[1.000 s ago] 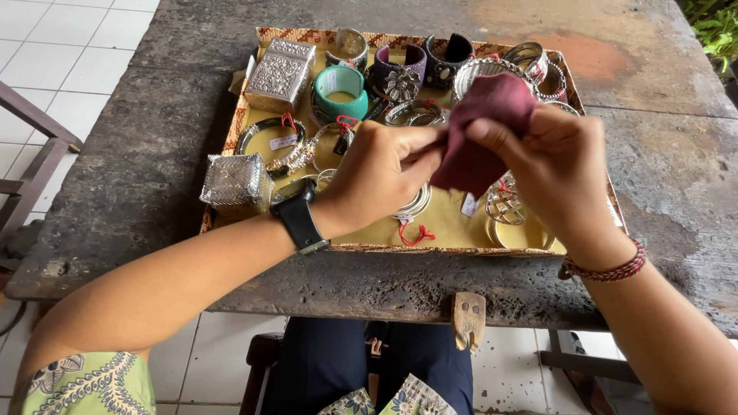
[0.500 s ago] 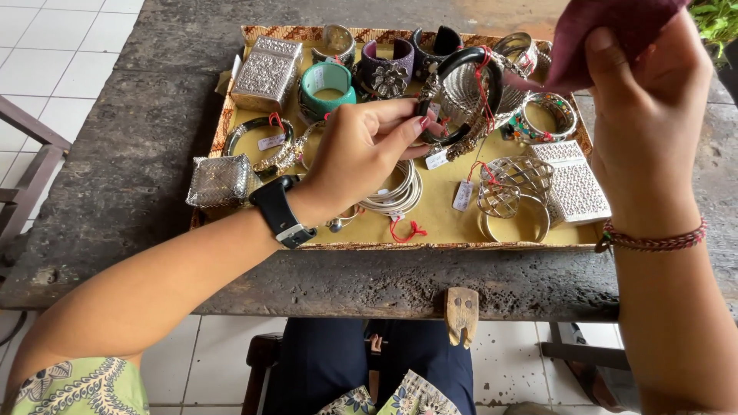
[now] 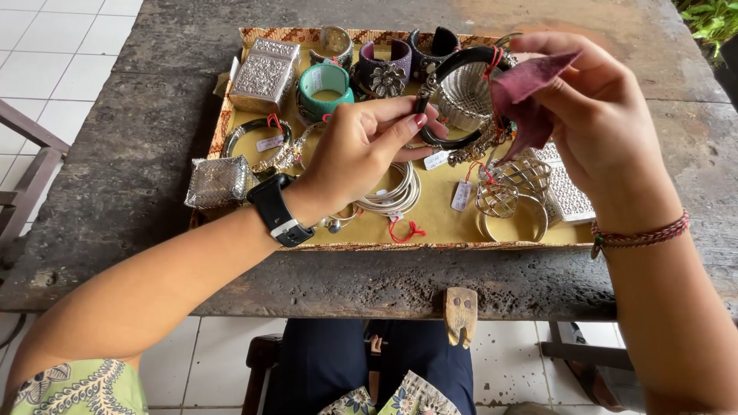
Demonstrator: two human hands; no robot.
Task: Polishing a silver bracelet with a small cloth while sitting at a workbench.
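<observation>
My left hand (image 3: 369, 146) holds a dark bangle (image 3: 458, 96) with silver trim and a red tag string up above the tray, pinching its left rim. My right hand (image 3: 600, 123) grips a maroon cloth (image 3: 523, 92) and presses it against the bangle's right side. Both hands hover over a tray (image 3: 400, 244) lined in yellow with a patterned woven rim, which rests on a dark, weathered wooden table (image 3: 138, 161).
The tray holds a teal cuff (image 3: 326, 86), a purple cuff with a silver flower (image 3: 383, 71), silver boxes (image 3: 265, 73), a woven silver pouch (image 3: 217, 181), thin silver bangles (image 3: 396, 196) and a wire cuff (image 3: 511, 192). A wooden bench peg (image 3: 460, 315) juts out from the table's front edge.
My left hand has lifted the dark bangle off the tray. My right hand has come back down from the upper right and brought the maroon cloth against the bangle.
</observation>
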